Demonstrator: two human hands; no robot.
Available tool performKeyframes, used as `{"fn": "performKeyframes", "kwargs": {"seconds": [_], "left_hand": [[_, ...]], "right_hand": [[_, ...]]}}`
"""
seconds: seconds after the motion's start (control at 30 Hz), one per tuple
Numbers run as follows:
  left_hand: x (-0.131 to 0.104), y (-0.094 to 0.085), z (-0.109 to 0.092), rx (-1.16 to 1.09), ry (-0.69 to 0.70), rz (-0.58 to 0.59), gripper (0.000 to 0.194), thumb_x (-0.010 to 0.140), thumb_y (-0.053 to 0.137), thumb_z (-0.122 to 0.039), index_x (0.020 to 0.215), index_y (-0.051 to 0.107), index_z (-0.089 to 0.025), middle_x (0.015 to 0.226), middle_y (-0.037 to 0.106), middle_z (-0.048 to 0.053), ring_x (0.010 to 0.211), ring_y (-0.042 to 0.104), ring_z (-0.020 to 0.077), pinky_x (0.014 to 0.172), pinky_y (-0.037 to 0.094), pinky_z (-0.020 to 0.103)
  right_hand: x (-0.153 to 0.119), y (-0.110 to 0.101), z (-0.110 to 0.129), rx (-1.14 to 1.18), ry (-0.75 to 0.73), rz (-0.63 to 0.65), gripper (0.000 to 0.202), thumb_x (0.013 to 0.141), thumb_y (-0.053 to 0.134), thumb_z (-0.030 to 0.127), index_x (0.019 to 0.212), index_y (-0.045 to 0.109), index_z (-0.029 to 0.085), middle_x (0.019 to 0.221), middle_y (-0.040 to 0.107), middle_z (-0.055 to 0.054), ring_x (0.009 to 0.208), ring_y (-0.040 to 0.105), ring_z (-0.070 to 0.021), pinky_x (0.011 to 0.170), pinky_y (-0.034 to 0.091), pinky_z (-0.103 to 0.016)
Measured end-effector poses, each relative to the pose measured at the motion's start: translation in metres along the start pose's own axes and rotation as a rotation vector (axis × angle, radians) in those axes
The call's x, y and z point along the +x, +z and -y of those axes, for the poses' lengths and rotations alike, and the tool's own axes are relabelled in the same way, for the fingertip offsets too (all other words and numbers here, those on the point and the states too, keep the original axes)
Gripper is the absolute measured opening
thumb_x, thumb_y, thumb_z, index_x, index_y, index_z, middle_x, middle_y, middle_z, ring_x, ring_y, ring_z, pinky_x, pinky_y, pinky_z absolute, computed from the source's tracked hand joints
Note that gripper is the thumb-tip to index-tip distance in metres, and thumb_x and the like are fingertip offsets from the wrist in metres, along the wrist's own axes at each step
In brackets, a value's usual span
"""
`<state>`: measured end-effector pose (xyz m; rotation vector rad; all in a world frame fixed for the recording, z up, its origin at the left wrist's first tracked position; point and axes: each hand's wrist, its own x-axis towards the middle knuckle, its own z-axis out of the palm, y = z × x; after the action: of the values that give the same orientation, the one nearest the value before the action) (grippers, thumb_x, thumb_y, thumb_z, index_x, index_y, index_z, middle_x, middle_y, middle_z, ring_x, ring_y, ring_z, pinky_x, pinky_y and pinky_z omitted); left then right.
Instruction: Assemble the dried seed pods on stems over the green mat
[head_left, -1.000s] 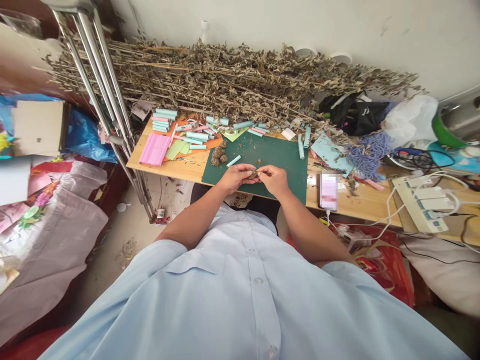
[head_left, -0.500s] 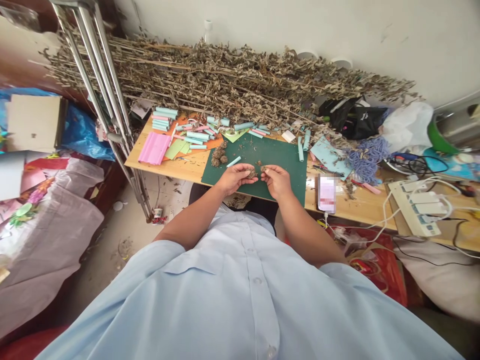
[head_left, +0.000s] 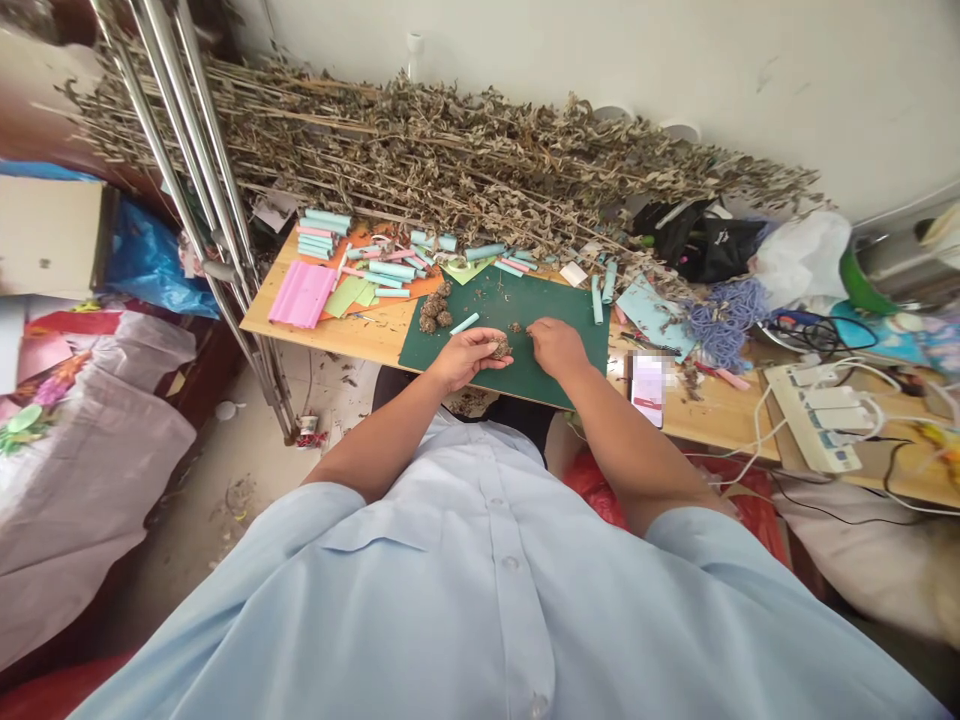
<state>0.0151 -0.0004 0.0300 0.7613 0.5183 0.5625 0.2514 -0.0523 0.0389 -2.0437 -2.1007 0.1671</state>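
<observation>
My left hand (head_left: 466,360) is closed round a ball of dried plant matter (head_left: 501,347), which shows between thumb and fingers above the green cutting mat (head_left: 566,300). My right hand (head_left: 559,347) is low over the mat, its fingers bent together beside a few brown crumbs (head_left: 515,327). What its fingertips hold, if anything, cannot be made out. A pile of similar brown balls (head_left: 435,310) sits on the mat's left side. Close to my left hand lies a small light-blue paper roll (head_left: 464,323).
Dried stalks with withered leaves (head_left: 450,150) span the table's back. Blue paper rolls (head_left: 391,270) and a pink pleated sheet (head_left: 302,295) lie left. To the right are a phone (head_left: 646,390), purple yarn (head_left: 727,315) and a power strip (head_left: 814,415). Metal crutches (head_left: 202,200) stand at the left.
My right hand has drawn away from the ball and reached forward to the mat beside the crumbs. My left hand keeps the ball in nearly the same place. The view has shifted slightly.
</observation>
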Motion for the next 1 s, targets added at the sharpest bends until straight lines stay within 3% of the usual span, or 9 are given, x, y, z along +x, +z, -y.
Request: {"fn": "performKeyframes", "kwargs": {"seconds": [0.2, 0.33, 0.43, 0.53, 0.7, 1.0], "left_hand": [[0.0, 0.0, 0.002, 0.03, -0.005, -0.002, 0.046, 0.083, 0.09, -0.031, 0.118, 0.07, -0.01, 0.09, 0.078, 0.008, 0.092, 0.081, 0.0247, 0.101, 0.064, 0.046], [0.0, 0.001, 0.002, 0.039, 0.005, 0.025, 0.056, 0.08, 0.093, -0.032, 0.126, 0.067, -0.011, 0.09, 0.077, 0.007, 0.09, 0.082, 0.0244, 0.092, 0.066, 0.039], [0.0, 0.002, 0.002, 0.021, 0.005, 0.056, 0.065, 0.073, 0.097, -0.034, 0.125, 0.065, -0.013, 0.09, 0.077, 0.005, 0.088, 0.082, 0.0244, 0.083, 0.066, 0.034], [0.001, 0.003, 0.002, 0.036, -0.007, 0.067, 0.06, 0.07, 0.099, -0.038, 0.112, 0.064, -0.012, 0.092, 0.078, 0.006, 0.086, 0.081, 0.0232, 0.08, 0.065, 0.032], [0.001, 0.004, 0.001, 0.06, -0.014, 0.076, 0.061, 0.069, 0.099, -0.043, 0.107, 0.065, -0.011, 0.093, 0.079, 0.008, 0.083, 0.081, 0.022, 0.077, 0.065, 0.031], [0.0, 0.007, 0.003, 0.121, -0.036, 0.027, 0.054, 0.07, 0.099, -0.035, 0.107, 0.07, -0.008, 0.088, 0.079, 0.009, 0.078, 0.08, 0.0196, 0.078, 0.066, 0.032]], "right_hand": [[-0.01, -0.008, -0.005, 0.333, 0.192, -0.146, 0.035, 0.098, 0.052, 0.02, 0.115, 0.083, 0.021, 0.118, 0.081, -0.01, 0.109, 0.076, -0.0282, 0.103, 0.058, -0.044], [-0.018, -0.013, 0.01, 0.502, 0.259, -0.241, 0.029, 0.095, 0.059, 0.028, 0.111, 0.084, 0.022, 0.113, 0.082, -0.009, 0.099, 0.078, -0.0275, 0.099, 0.06, -0.045], [-0.023, -0.016, 0.027, 0.733, 0.226, -0.172, 0.03, 0.092, 0.067, 0.037, 0.113, 0.083, 0.024, 0.109, 0.083, -0.007, 0.091, 0.077, -0.0249, 0.09, 0.062, -0.042], [-0.024, -0.018, 0.037, 0.853, 0.161, -0.054, 0.035, 0.087, 0.073, 0.042, 0.116, 0.082, 0.025, 0.108, 0.082, -0.005, 0.088, 0.076, -0.0229, 0.086, 0.062, -0.039], [-0.021, -0.027, 0.039, 0.838, 0.131, 0.001, 0.026, 0.085, 0.073, 0.04, 0.104, 0.084, 0.025, 0.096, 0.082, -0.004, 0.082, 0.073, -0.0218, 0.08, 0.058, -0.037], [-0.019, -0.032, 0.046, 0.659, 0.068, 0.003, 0.017, 0.084, 0.067, 0.033, 0.085, 0.082, 0.023, 0.082, 0.079, -0.003, 0.073, 0.068, -0.0197, 0.07, 0.05, -0.032]]}}
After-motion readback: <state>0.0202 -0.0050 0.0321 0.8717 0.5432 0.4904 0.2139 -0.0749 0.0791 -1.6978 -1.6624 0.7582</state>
